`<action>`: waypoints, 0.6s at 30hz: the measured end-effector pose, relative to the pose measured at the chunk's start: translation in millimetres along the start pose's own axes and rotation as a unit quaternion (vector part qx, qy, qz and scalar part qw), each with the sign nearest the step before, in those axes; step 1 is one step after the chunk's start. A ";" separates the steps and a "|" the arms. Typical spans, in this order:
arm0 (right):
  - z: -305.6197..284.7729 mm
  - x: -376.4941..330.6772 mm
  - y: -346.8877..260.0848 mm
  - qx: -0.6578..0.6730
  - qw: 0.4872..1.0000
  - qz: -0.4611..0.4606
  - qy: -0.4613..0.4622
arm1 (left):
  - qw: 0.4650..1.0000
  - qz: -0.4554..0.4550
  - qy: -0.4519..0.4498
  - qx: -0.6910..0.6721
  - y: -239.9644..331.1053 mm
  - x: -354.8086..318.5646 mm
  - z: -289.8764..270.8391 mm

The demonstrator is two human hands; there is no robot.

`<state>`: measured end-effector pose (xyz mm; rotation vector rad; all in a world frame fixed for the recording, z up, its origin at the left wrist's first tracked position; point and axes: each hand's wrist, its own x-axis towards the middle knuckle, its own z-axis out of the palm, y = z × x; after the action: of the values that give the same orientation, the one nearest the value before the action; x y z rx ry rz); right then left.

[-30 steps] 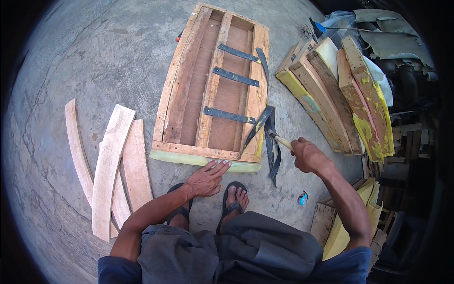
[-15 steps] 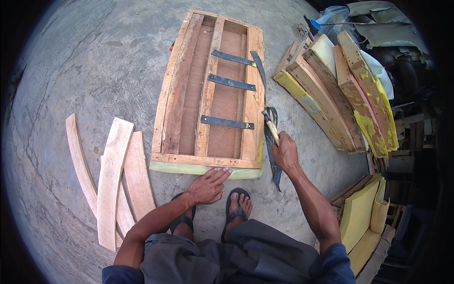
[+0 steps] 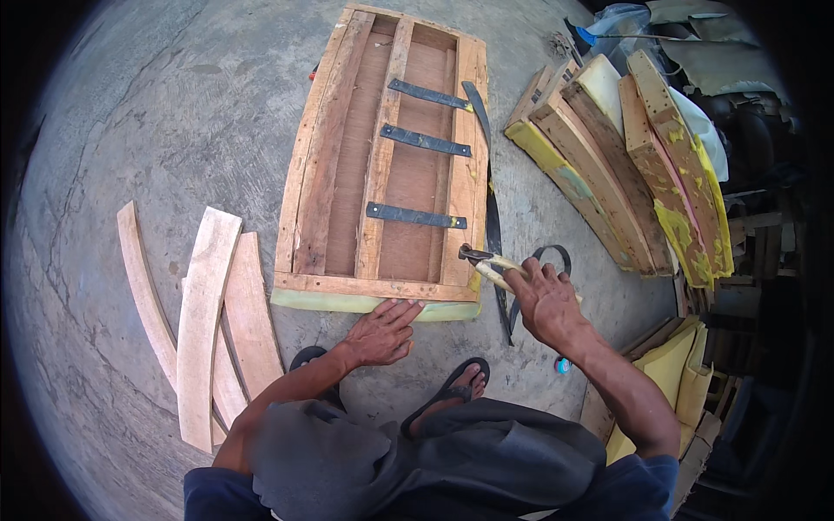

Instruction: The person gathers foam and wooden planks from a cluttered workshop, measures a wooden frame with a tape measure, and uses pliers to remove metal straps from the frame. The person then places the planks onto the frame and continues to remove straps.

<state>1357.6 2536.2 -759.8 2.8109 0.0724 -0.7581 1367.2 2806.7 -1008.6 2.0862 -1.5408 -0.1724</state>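
Head view: the right hand (image 3: 546, 300) is clamped on yellow-handled pincers (image 3: 486, 263), jaws biting the wooden seat frame (image 3: 387, 165) at its near right corner. The left hand (image 3: 382, 332), fingers spread, presses the frame's near edge onto the floor (image 3: 156, 113). Judging by this, fastener-pulling is underway; levering comes next.

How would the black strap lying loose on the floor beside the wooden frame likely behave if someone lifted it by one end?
The black strap would probably droop, since it curls into a loop near the right hand. It looks thin, so likely light, and unlikely to roll.
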 end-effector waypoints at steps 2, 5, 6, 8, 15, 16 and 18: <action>-1.8 0.0 -22.6 -0.063 0.995 -0.056 -0.054 | 1.000 -0.004 0.009 -0.027 -0.5 2.5 2.3; -9.1 20.6 -43.6 -0.183 0.969 -0.116 -0.118 | 0.997 0.001 0.040 -0.058 -2.7 2.3 15.8; -10.7 26.1 -52.1 -0.223 0.955 -0.138 -0.140 | 0.997 -0.009 0.037 -0.069 -3.0 1.8 19.3; -23.3 27.4 -69.2 -0.261 0.939 -0.148 -0.165 | 0.996 -0.015 0.023 -0.086 -0.6 0.1 11.6; -43.3 46.3 -123.4 -0.382 0.881 -0.149 -0.237 | 0.994 -0.017 0.024 -0.109 -1.8 -0.6 10.6; -46.9 48.6 -129.2 -0.387 0.874 -0.145 -0.254 | 0.993 -0.019 0.028 -0.112 -1.9 -0.3 11.4; -50.1 47.3 -131.8 -0.418 0.862 -0.145 -0.246 | 0.992 -0.020 0.029 -0.122 -2.0 0.2 11.1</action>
<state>1409.0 2675.4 -768.7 1.7461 0.5889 -1.1420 1364.4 2803.2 -1019.0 1.9138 -1.3697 -0.2979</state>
